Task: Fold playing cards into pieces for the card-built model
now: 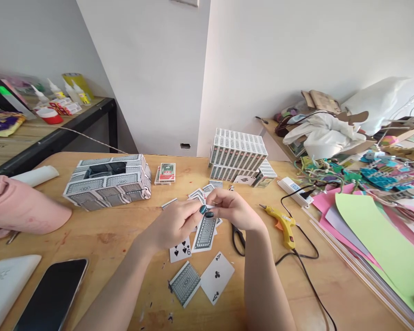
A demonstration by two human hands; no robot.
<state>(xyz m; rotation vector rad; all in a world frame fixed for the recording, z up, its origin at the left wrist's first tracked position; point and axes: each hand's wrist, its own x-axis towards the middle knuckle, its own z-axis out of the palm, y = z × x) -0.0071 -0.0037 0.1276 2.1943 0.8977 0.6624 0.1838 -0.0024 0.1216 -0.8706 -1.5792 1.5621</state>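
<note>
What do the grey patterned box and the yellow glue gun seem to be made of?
Grey patterned rectangular box: likely smooth coated paperboard, as white-bordered playing-card backs cover its sides. Yellow pistol-shaped glue gun: probably hard, smooth plastic, judging by its evenly coloured, moulded-looking body.

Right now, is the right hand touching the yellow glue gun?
Apart. The head view shows the right hand well left of the yellow glue gun, with bare tabletop between them.
</note>
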